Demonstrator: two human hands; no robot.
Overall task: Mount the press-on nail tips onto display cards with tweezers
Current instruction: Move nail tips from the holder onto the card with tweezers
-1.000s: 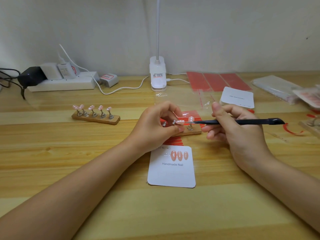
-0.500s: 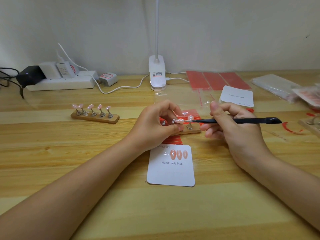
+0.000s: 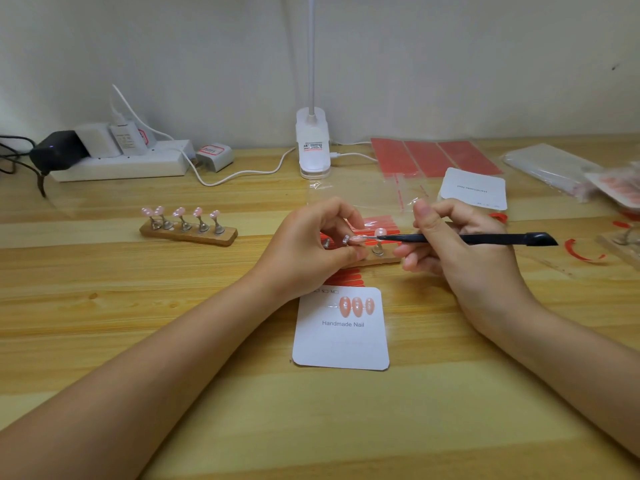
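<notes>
At the far left of the worktop (image 3: pixel 104 306) sits a white power strip (image 3: pixel 117 164) with adapters plugged in, and nearer the middle a small wooden holder (image 3: pixel 188 235) carries five pale pink nail tips on metal stands. The left hand (image 3: pixel 308 251) pinches a metal stand with a pink nail tip (image 3: pixel 356 239) on it between thumb and fingers. Below lies the white display card printed "Handmade Nail" (image 3: pixel 341 330), three peach nail tips (image 3: pixel 356 305) already mounted on it. The right hand (image 3: pixel 460 247) grips slim black tweezers (image 3: pixel 464 238), whose point meets that held tip (whether it has actually seized it I cannot tell). The step in hand looks like freeing the fourth tip from its stand; next it needs lifting cleanly and carrying down beside the mounted three. Against the earlier frames little differs: both hands hold the same pose.
</notes>
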